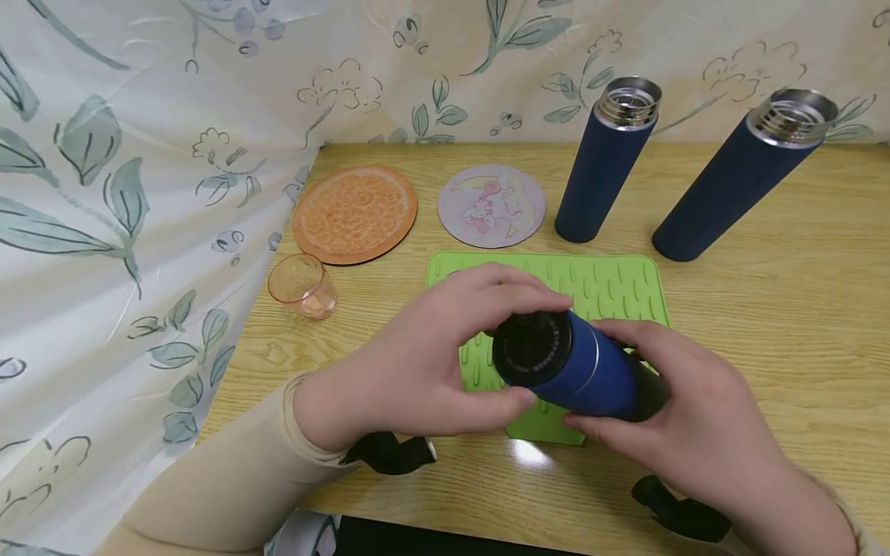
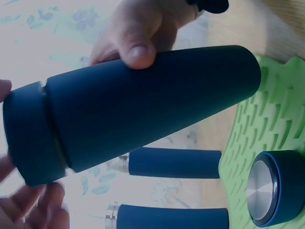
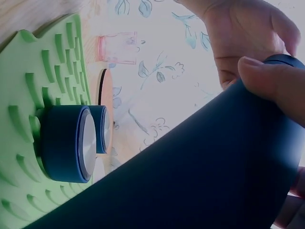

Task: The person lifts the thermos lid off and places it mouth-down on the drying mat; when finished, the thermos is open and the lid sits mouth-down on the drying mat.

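Note:
Between both hands a blue thermos bottle (image 1: 605,378) is tilted above the green mat, its lid toward the head camera. My right hand (image 1: 702,409) grips the body, thumb on one side and fingers on the other. At the top end, my left hand (image 1: 431,347) holds the bottle's lid (image 2: 28,133) between thumb and fingers. A thin gap line separates lid and body in the left wrist view. Two removed lids, a nearer lid (image 3: 66,143) and a farther lid (image 3: 99,129), sit on the mat; the hands and bottle hide them from the head view.
The green ridged mat (image 1: 619,286) lies under the hands. Behind it to the right stand two lidless dark blue bottles, one (image 1: 605,177) left of the other (image 1: 737,185). An orange round mat (image 1: 354,212), a pink round mat (image 1: 492,205) and a pinkish glass (image 1: 306,289) are at the left.

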Available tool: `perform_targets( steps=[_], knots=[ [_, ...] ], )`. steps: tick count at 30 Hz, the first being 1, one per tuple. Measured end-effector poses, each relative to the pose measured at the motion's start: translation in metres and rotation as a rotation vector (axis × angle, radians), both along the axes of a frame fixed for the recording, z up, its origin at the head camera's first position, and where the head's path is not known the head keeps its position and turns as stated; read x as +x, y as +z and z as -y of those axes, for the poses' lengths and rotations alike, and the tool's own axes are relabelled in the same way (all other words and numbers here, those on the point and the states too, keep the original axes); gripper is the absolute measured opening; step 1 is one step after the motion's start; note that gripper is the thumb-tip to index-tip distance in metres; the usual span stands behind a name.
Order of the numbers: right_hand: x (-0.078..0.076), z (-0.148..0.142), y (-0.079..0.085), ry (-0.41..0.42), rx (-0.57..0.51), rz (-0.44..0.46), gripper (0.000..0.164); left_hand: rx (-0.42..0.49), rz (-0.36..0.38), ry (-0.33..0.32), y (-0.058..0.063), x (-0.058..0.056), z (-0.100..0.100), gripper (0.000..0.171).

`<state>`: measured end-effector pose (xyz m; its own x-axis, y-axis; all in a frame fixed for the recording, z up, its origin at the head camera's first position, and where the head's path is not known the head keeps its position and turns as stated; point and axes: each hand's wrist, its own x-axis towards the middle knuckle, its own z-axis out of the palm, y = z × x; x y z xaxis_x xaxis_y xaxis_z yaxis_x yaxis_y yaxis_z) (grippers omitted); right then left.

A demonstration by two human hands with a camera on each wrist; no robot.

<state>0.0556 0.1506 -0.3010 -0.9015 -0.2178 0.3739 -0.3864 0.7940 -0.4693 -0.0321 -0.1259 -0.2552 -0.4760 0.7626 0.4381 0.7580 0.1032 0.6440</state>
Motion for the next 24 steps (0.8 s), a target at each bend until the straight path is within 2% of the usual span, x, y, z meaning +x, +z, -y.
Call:
perform_targets(
  steps=[3,5,7,11,14,19,24],
  knots=[
    [-0.0002,0.0002,-0.0002,-0.012,-0.014,0.001,0.104,-0.015,-0.012,0.102,0.0006,0.0020,-0.0033,0.068],
    [-0.0006,0.0002,-0.0003,-0.015,-0.028,-0.003,0.104,0.001,-0.021,0.108,0.0006,0.0025,-0.0048,0.072],
    [-0.0011,0.0000,-0.0003,-0.018,-0.038,-0.008,0.104,0.038,-0.018,0.044,0.0003,0.0020,-0.0050,0.072],
    [-0.0013,-0.0006,0.0000,-0.019,-0.038,-0.011,0.106,0.093,-0.002,-0.144,-0.0001,-0.0001,-0.0049,0.072],
    [-0.0005,-0.0006,0.0000,-0.018,-0.029,0.001,0.105,0.079,-0.006,-0.177,-0.0002,0.0004,-0.0058,0.070],
    [0.0012,0.0010,-0.0010,-0.015,-0.042,0.026,0.105,0.071,0.027,-0.106,-0.0004,0.0019,-0.0070,0.064],
    [0.0029,0.0022,-0.0026,-0.015,-0.054,0.024,0.104,0.052,0.041,0.054,0.0007,0.0054,-0.0090,0.069]
  ],
)
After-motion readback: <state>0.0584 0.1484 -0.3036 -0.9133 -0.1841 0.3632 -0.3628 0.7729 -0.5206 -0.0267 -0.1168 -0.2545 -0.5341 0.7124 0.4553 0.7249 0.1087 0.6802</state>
